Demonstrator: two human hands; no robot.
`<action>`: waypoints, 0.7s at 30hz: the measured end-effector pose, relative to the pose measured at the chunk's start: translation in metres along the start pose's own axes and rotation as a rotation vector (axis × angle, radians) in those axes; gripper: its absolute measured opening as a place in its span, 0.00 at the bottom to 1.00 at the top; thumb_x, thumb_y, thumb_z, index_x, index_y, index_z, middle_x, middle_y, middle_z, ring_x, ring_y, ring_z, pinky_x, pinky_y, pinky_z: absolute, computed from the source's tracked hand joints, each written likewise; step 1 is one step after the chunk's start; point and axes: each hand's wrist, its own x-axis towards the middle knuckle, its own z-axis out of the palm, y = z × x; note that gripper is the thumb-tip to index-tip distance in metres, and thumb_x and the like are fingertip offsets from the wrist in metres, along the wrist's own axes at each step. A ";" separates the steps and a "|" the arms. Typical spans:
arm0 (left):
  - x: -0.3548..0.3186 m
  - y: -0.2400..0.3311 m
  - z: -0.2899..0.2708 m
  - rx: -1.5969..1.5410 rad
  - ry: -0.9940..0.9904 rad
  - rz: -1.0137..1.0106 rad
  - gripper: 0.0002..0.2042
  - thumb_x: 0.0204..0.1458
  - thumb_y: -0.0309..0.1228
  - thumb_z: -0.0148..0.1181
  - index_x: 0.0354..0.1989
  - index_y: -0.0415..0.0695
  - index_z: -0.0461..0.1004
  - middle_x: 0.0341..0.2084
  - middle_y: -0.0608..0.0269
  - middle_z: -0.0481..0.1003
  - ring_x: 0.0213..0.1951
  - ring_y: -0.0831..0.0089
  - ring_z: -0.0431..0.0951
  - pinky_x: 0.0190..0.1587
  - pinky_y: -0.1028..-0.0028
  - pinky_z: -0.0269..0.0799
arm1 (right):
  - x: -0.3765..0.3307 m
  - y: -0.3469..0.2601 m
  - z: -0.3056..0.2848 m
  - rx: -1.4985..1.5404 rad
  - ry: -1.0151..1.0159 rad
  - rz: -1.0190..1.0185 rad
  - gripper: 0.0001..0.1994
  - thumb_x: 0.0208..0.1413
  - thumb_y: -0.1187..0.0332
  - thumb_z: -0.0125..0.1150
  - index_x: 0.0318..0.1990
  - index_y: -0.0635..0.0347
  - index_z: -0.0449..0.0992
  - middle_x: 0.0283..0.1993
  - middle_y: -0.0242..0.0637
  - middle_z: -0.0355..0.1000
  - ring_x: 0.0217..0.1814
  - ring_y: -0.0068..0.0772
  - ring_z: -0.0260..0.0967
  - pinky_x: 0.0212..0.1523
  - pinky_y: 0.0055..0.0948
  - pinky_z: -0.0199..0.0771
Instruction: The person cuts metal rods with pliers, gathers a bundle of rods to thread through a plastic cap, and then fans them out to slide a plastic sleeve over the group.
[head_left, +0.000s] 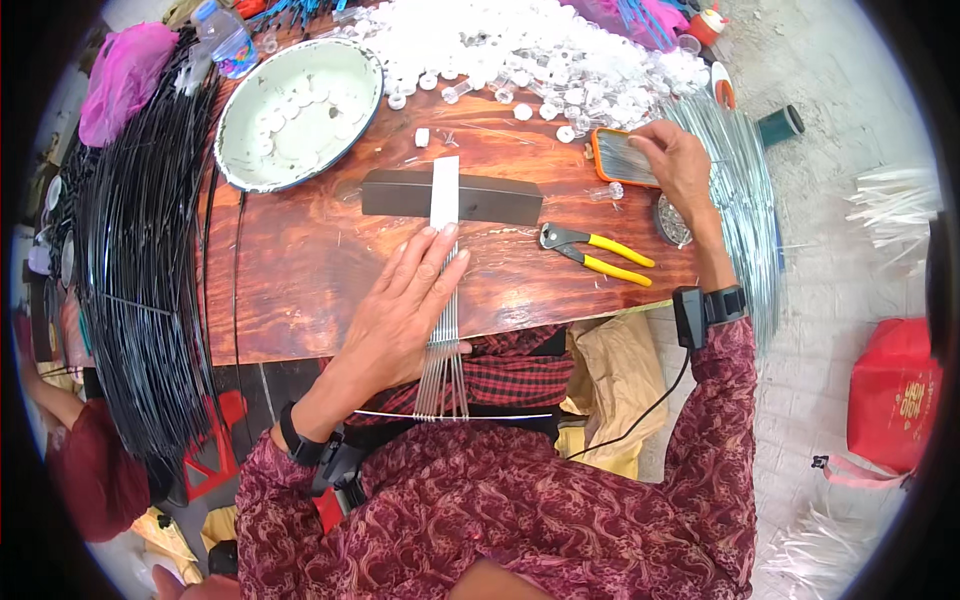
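Note:
My left hand (405, 295) lies with long fingers stretched over a row of thin metal wires (440, 378). Its thumb tip shows on their far side, so the wires are held between. At their far end a white strip (445, 190) rests across a dark angled bar (500, 198). The near ends fan out past the table edge to a thin cross rod (510, 415). My right hand (680, 170) reaches over an orange-rimmed tray (597, 160) holding fine wire pieces. Its thumb and forefinger are pinched together; what they hold is too small to make out.
Yellow-handled end cutters (610, 258) lie right of the bar. A white enamel basin (235, 150) with discs, a heap of clear plastic parts (560, 60) and black rods (145, 260) fill the back and left. Metal wires (740, 200) and a round dish (672, 218) are at right.

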 end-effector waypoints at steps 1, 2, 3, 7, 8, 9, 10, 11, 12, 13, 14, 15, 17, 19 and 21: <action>0.001 0.001 0.001 0.003 0.002 0.009 0.48 0.45 0.52 0.68 0.72 0.40 0.56 0.74 0.47 0.50 0.75 0.48 0.49 0.75 0.53 0.48 | 0.002 -0.001 0.002 0.002 0.039 -0.016 0.08 0.57 0.61 0.67 0.37 0.54 0.83 0.36 0.34 0.80 0.35 0.40 0.77 0.36 0.34 0.74; 0.002 0.001 0.001 0.006 0.005 0.021 0.48 0.45 0.52 0.68 0.72 0.40 0.56 0.74 0.47 0.50 0.75 0.48 0.49 0.75 0.53 0.48 | 0.005 -0.004 0.003 0.008 0.034 -0.020 0.08 0.57 0.61 0.67 0.37 0.54 0.83 0.36 0.34 0.80 0.35 0.40 0.77 0.36 0.34 0.74; 0.003 0.001 0.000 0.008 0.003 0.013 0.48 0.45 0.52 0.68 0.72 0.40 0.56 0.74 0.47 0.50 0.75 0.48 0.49 0.75 0.53 0.48 | 0.008 -0.008 0.005 -0.007 0.108 -0.130 0.09 0.58 0.60 0.66 0.39 0.55 0.82 0.35 0.35 0.79 0.34 0.40 0.77 0.35 0.33 0.73; 0.000 0.002 -0.001 -0.021 0.007 0.000 0.49 0.43 0.50 0.71 0.72 0.39 0.56 0.74 0.47 0.50 0.74 0.48 0.49 0.75 0.54 0.48 | 0.012 -0.071 0.018 0.261 -0.047 -0.208 0.11 0.62 0.60 0.62 0.40 0.58 0.79 0.33 0.34 0.78 0.34 0.33 0.76 0.35 0.31 0.73; 0.000 0.002 -0.002 -0.043 0.012 0.003 0.49 0.42 0.49 0.71 0.72 0.39 0.56 0.74 0.47 0.50 0.74 0.48 0.49 0.75 0.54 0.47 | 0.010 -0.090 0.023 0.432 -0.267 -0.121 0.11 0.63 0.60 0.60 0.40 0.58 0.79 0.33 0.33 0.78 0.35 0.30 0.75 0.37 0.32 0.73; 0.000 0.002 -0.003 -0.046 0.012 -0.001 0.49 0.42 0.49 0.71 0.72 0.39 0.56 0.74 0.47 0.50 0.74 0.48 0.49 0.75 0.54 0.47 | 0.008 -0.104 0.032 0.432 -0.273 -0.122 0.11 0.63 0.60 0.60 0.40 0.58 0.79 0.33 0.33 0.78 0.35 0.30 0.75 0.37 0.32 0.73; 0.001 0.002 -0.003 -0.064 0.006 -0.005 0.47 0.45 0.50 0.68 0.72 0.40 0.57 0.74 0.47 0.50 0.74 0.47 0.50 0.75 0.53 0.48 | 0.007 -0.117 0.040 0.539 -0.412 -0.098 0.11 0.64 0.60 0.59 0.41 0.59 0.79 0.35 0.33 0.77 0.38 0.28 0.74 0.39 0.32 0.73; 0.001 0.002 -0.004 -0.082 0.001 -0.004 0.45 0.47 0.52 0.65 0.71 0.41 0.58 0.73 0.47 0.51 0.74 0.47 0.50 0.74 0.52 0.49 | 0.006 -0.126 0.045 0.643 -0.548 -0.071 0.12 0.65 0.61 0.58 0.42 0.59 0.80 0.37 0.33 0.77 0.41 0.26 0.73 0.42 0.31 0.73; 0.002 0.002 -0.004 -0.086 0.002 -0.005 0.45 0.47 0.52 0.65 0.71 0.41 0.58 0.73 0.47 0.51 0.74 0.47 0.50 0.74 0.52 0.49 | 0.007 -0.130 0.051 0.639 -0.551 -0.070 0.12 0.65 0.61 0.58 0.42 0.59 0.80 0.37 0.33 0.77 0.41 0.26 0.73 0.42 0.31 0.73; 0.002 0.002 -0.003 -0.063 -0.011 0.002 0.45 0.47 0.51 0.66 0.71 0.41 0.57 0.73 0.47 0.51 0.74 0.46 0.50 0.74 0.52 0.49 | 0.007 -0.132 0.060 0.673 -0.587 -0.032 0.12 0.64 0.61 0.59 0.44 0.60 0.80 0.39 0.34 0.77 0.43 0.26 0.73 0.44 0.31 0.72; 0.002 0.001 -0.003 -0.037 -0.023 0.005 0.45 0.47 0.50 0.67 0.72 0.40 0.57 0.73 0.47 0.51 0.74 0.46 0.50 0.74 0.53 0.49 | 0.008 -0.133 0.066 0.708 -0.624 0.003 0.13 0.63 0.60 0.59 0.45 0.60 0.80 0.41 0.34 0.77 0.45 0.27 0.73 0.47 0.31 0.72; 0.002 0.001 -0.003 -0.039 -0.020 0.001 0.45 0.47 0.50 0.67 0.72 0.40 0.57 0.73 0.47 0.51 0.74 0.46 0.50 0.74 0.53 0.49 | 0.008 -0.134 0.068 0.730 -0.633 0.034 0.12 0.63 0.61 0.61 0.46 0.59 0.81 0.42 0.35 0.77 0.46 0.27 0.73 0.48 0.30 0.72; 0.001 0.001 -0.002 -0.041 -0.014 0.012 0.45 0.46 0.48 0.69 0.71 0.40 0.57 0.73 0.46 0.51 0.74 0.46 0.50 0.74 0.53 0.49 | 0.007 -0.132 0.073 0.752 -0.629 0.030 0.12 0.63 0.62 0.61 0.47 0.59 0.81 0.41 0.34 0.77 0.45 0.25 0.72 0.47 0.29 0.72; 0.000 -0.001 -0.003 -0.054 -0.002 0.013 0.46 0.46 0.48 0.69 0.71 0.39 0.57 0.73 0.46 0.51 0.74 0.46 0.50 0.74 0.53 0.49 | 0.006 -0.134 0.075 0.775 -0.627 0.025 0.12 0.63 0.63 0.61 0.47 0.60 0.81 0.41 0.33 0.77 0.44 0.24 0.72 0.46 0.28 0.72; 0.000 -0.001 -0.003 -0.073 0.006 0.027 0.46 0.45 0.47 0.70 0.71 0.39 0.57 0.73 0.46 0.51 0.74 0.46 0.50 0.74 0.53 0.49 | 0.004 -0.136 0.072 0.784 -0.628 0.074 0.12 0.63 0.64 0.61 0.48 0.61 0.82 0.39 0.30 0.76 0.40 0.21 0.70 0.42 0.25 0.71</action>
